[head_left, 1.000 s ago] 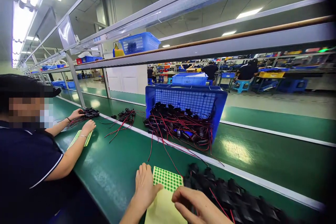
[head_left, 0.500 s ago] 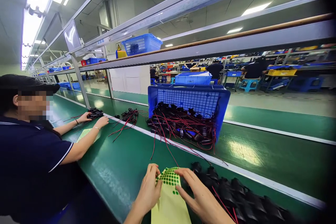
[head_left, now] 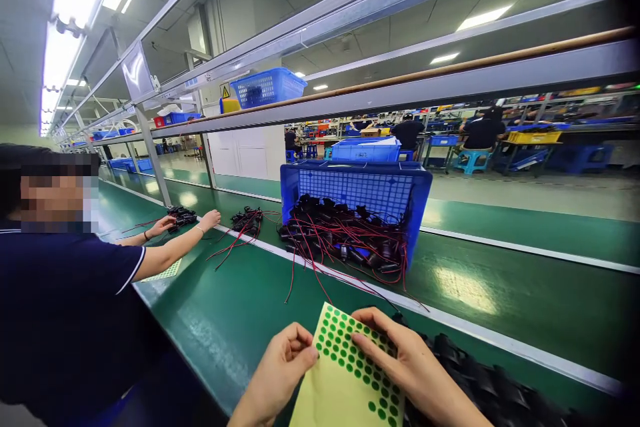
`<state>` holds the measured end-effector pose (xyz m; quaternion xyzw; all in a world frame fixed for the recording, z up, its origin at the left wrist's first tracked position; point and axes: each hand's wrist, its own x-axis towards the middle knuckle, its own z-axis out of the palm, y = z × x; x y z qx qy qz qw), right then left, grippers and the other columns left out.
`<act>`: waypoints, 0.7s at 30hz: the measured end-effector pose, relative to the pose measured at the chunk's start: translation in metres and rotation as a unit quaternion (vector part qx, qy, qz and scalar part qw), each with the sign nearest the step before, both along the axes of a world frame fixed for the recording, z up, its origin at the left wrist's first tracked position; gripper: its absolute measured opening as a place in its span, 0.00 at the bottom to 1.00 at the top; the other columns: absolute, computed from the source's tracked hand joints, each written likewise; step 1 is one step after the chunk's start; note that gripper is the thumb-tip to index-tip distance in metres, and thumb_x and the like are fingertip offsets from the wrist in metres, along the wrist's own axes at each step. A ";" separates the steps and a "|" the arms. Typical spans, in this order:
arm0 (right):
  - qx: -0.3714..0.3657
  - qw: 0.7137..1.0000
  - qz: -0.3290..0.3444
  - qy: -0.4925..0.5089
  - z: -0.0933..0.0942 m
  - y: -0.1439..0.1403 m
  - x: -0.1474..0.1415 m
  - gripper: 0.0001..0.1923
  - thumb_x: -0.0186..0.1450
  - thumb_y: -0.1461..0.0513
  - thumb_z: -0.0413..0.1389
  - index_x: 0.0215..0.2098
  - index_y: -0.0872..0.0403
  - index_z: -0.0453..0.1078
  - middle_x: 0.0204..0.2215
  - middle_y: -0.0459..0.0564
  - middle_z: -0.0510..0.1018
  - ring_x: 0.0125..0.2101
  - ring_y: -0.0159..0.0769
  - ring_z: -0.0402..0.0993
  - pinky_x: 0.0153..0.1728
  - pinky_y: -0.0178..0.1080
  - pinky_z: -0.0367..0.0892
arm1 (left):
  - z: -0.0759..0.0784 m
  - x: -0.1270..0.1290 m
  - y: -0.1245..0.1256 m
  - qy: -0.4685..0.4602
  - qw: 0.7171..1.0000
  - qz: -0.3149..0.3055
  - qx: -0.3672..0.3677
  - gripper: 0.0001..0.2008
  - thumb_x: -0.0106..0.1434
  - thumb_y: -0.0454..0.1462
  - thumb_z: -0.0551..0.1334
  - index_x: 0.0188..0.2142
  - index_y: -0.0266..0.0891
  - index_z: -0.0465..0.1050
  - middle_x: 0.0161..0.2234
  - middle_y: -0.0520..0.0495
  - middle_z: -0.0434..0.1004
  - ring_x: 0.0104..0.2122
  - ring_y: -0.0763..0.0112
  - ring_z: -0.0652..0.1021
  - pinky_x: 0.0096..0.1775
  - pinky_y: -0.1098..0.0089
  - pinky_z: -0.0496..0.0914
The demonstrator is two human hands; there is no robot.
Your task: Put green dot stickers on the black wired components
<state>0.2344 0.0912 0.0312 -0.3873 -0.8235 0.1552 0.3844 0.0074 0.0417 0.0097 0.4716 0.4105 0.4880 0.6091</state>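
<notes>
Sticker sheet [head_left: 345, 380], pale yellow with rows of green dots, sits low at 6 o'clock, held tilted above the green tabletop [head_left: 225, 320]. At 9 o'clock a co-worker in a dark shirt reaches a hand [head_left: 210, 219] toward black wired parts [head_left: 245, 220]. The left hand [head_left: 277, 373] pinches the sheet's left edge, its grip clamped on it. The right hand [head_left: 415, 370] lies across the dots, fingers seemingly pressed on the sheet. At 12 o'clock stands a blue crate [head_left: 360, 193] of red-wired parts.
</notes>
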 end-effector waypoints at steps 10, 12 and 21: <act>0.208 0.978 0.006 -0.004 -0.004 -0.033 -0.027 0.08 0.75 0.61 0.51 0.40 0.48 0.71 0.32 0.46 0.80 0.33 0.34 0.79 0.34 0.34 0.74 | 0.015 0.026 -0.007 -0.045 0.999 0.019 0.003 0.30 0.50 0.59 0.73 0.31 0.37 0.67 0.26 0.56 0.68 0.25 0.78 0.66 0.32 0.74 0.64; 0.222 0.975 -0.001 -0.008 -0.001 -0.038 -0.030 0.09 0.76 0.61 0.50 0.39 0.50 0.71 0.32 0.47 0.79 0.32 0.34 0.79 0.33 0.34 0.73 | 0.017 0.029 -0.008 -0.050 0.998 0.027 0.002 0.30 0.50 0.59 0.73 0.31 0.37 0.68 0.26 0.55 0.69 0.25 0.78 0.67 0.32 0.74 0.65; 0.319 0.947 -0.015 -0.044 -0.002 -0.037 -0.033 0.13 0.76 0.67 0.46 0.37 0.52 0.69 0.28 0.46 0.79 0.28 0.34 0.75 0.32 0.37 0.67 | -0.003 0.033 -0.002 -0.027 0.997 0.073 -0.012 0.32 0.46 0.63 0.73 0.28 0.35 0.72 0.24 0.53 0.70 0.25 0.76 0.69 0.31 0.72 0.69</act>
